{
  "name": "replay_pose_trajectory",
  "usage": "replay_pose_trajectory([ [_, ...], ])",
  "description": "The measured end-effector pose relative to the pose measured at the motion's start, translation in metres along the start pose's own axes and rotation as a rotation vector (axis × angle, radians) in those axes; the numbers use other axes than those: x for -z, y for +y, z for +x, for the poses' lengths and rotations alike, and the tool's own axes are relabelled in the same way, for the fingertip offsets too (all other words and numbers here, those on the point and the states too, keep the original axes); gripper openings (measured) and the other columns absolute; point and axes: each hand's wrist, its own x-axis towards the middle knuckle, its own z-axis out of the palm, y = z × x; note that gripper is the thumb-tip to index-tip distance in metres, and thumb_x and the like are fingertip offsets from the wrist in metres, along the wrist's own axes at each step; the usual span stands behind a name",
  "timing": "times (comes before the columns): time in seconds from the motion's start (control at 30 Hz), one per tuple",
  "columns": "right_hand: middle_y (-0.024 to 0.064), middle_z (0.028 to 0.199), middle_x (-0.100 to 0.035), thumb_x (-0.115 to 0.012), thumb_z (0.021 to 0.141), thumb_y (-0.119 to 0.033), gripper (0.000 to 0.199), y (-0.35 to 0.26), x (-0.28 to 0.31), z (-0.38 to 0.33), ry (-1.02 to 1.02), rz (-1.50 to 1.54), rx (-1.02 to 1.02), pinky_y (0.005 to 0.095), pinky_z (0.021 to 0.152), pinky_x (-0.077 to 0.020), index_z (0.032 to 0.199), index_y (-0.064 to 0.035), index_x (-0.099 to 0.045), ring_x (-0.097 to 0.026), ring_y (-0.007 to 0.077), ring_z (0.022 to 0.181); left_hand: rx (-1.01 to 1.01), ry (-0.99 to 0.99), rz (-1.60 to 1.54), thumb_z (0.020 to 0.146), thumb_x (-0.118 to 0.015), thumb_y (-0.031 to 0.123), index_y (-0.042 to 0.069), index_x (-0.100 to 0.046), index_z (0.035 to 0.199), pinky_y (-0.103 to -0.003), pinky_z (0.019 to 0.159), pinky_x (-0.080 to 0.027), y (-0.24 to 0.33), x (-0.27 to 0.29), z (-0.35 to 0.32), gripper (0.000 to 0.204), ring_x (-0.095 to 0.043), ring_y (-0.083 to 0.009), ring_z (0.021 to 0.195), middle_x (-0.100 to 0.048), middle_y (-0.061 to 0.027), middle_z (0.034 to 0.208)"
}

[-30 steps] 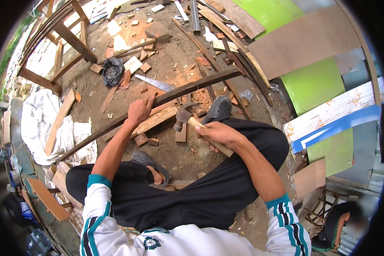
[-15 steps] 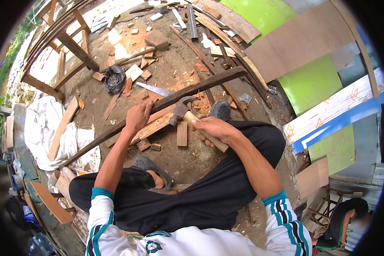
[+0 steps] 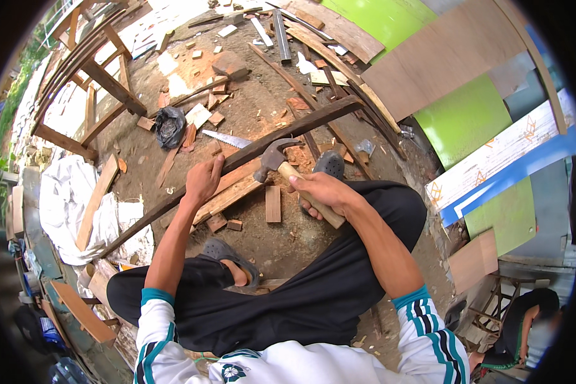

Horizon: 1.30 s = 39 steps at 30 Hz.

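Observation:
My left hand (image 3: 203, 182) is wrapped round a long dark wooden bar (image 3: 321, 120). That bar slants from the lower left up to the right across the space before me. In my right hand (image 3: 325, 194) is a claw hammer (image 3: 288, 169), gripped by its wooden handle, its metal head close to the near side of the bar. Lighter timber (image 3: 227, 198) lies below the bar. A small wooden block (image 3: 273, 205) is on the ground under the hammer head. Beyond the bar, part of a handsaw blade (image 3: 227, 138) shows.
Wood offcuts and planks litter the dirt ground. A black plastic bag (image 3: 170, 127) sits past the bar, near a wooden frame (image 3: 112, 86). White sacking (image 3: 70, 205) lies at left. Painted panels (image 3: 464, 137) line the right side. Another person (image 3: 525, 329) is at the lower right.
The view has shifted slightly. Both hands keep their holds on the bar and the hammer, and the hammer head stays close to the bar.

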Motion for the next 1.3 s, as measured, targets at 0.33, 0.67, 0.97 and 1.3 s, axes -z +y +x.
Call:
replay_pose_trajectory([
  [0.33,0.0001,0.069,-0.052,-0.048,0.105,-0.048,0.048,-0.002,-0.003,-0.01,0.031,-0.025,-0.009,0.0265,0.045,-0.0441,0.111,-0.0015,-0.059,-0.052,0.0096,0.05,-0.002,-0.018,0.182,0.088,-0.058,0.071,0.005,-0.07,0.088,-0.048,0.063,-0.05,0.012,0.004,0.001,0.067,-0.068,-0.0382,0.069,-0.068,-0.0201,0.07],
  [0.67,0.0046,0.066,-0.051,-0.05,0.105,-0.039,0.044,0.001,-0.032,0.01,0.141,0.071,-0.001,0.0314,0.045,-0.046,0.093,0.0028,-0.052,-0.052,0.0143,0.05,0.032,-0.113,0.237,0.087,-0.054,0.076,0.002,-0.07,0.086,-0.049,0.068,-0.053,-0.004,-0.03,0.019,0.076,-0.07,-0.041,0.076,-0.068,-0.0238,0.073],
  [0.97,0.0062,0.069,-0.054,-0.052,0.104,-0.04,0.045,0.013,-0.077,0.003,0.064,-0.001,0.042,0.0333,0.043,-0.047,0.104,0.0049,-0.054,-0.056,0.0159,0.048,0.198,-0.157,0.186,0.087,-0.045,0.083,-0.001,-0.066,0.103,-0.052,0.08,-0.053,-0.038,-0.025,0.072,0.088,-0.069,-0.0438,0.093,-0.071,-0.0281,0.093],
  [1.3,0.0149,0.069,-0.063,-0.06,0.098,-0.044,0.051,0.009,-0.027,0.006,0.388,-0.188,0.101,0.0399,0.05,-0.0523,0.107,0.0065,-0.06,-0.068,0.0259,0.056,0.171,-0.31,-0.062,0.083,-0.07,0.067,0.004,-0.072,0.107,-0.043,0.076,-0.052,-0.025,0.007,0.054,0.067,-0.069,-0.0313,0.086,-0.071,-0.0176,0.087],
])
